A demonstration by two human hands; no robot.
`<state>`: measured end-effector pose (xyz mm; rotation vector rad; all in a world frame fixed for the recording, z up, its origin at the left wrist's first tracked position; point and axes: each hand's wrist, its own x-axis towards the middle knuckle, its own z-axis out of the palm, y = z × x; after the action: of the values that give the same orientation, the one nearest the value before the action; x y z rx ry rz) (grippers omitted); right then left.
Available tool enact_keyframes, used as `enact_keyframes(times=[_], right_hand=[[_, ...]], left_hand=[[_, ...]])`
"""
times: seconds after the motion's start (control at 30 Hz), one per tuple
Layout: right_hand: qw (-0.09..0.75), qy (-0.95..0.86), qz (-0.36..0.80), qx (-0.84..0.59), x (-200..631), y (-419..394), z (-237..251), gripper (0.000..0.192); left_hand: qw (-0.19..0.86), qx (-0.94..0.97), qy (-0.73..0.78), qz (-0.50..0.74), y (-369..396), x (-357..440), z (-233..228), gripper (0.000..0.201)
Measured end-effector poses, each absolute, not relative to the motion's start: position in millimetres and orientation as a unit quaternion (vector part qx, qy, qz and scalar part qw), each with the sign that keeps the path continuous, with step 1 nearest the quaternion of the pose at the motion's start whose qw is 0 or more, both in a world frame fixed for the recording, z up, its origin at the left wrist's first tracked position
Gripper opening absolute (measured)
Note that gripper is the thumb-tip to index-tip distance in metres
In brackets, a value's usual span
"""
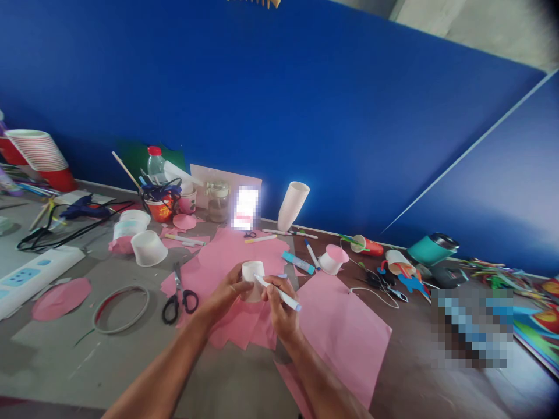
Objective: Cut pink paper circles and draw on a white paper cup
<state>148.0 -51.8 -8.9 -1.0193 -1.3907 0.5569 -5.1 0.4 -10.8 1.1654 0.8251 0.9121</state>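
Note:
A white paper cup (pixel 252 272) is held above pink paper sheets (pixel 227 250) in the middle of the table. My left hand (pixel 230 290) is closed around the cup's left side. In my right hand (pixel 282 302) is a white marker with a pale blue end (pixel 289 300), its tip at the cup's right side. Whether the tip touches the cup I cannot tell. Left of my hands lie black-handled scissors (pixel 178 299). A blue glue stick (pixel 298 262) and a blue-capped marker (pixel 311 255) lie beyond my right hand, beside a white cup with a pink top (pixel 333 259).
At the back stand a leaning stack of white cups (pixel 293 205), a glass jar (pixel 218 202) and a bright blurred screen (pixel 246 206). To the left are a tape ring (pixel 121 308), a white tub (pixel 149 248) and a power strip (pixel 39 273). A teal bottle (pixel 430 249) lies right.

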Motion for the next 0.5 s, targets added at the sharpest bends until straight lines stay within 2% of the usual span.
enact_keyframes(times=[0.5], right_hand=[[0.658, -0.538, 0.262, -0.456, 147.2, -47.0, -7.1, 0.029]], left_hand=[[0.670, 0.499, 0.363, 0.413, 4.5, -4.0, -15.2, 0.057]])
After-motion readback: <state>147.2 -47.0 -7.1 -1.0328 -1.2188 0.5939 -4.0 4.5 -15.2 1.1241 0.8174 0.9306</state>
